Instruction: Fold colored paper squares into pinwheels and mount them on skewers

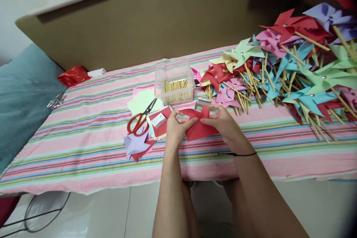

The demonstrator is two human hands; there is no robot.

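Paper (202, 131), red and partly folded, is pinched in the grip of left hand (176, 126) and right hand (224, 122)

Fingers (192, 121) hide part of the red paper (201, 132); right-edge pinwheels (343, 58) are cut off; label (158, 120) text unreadably small

There is room to slide over the wide striped surface (83, 134) on the left. Straight ahead, a plastic box (160, 81) with sticks (178, 86) is in the way. Scissors (145, 113) and a paper stack (164, 129) sit just left of the left hand (177, 127). On the right, a big pile of pinwheels (291, 60) blocks the back, with room in front of it.
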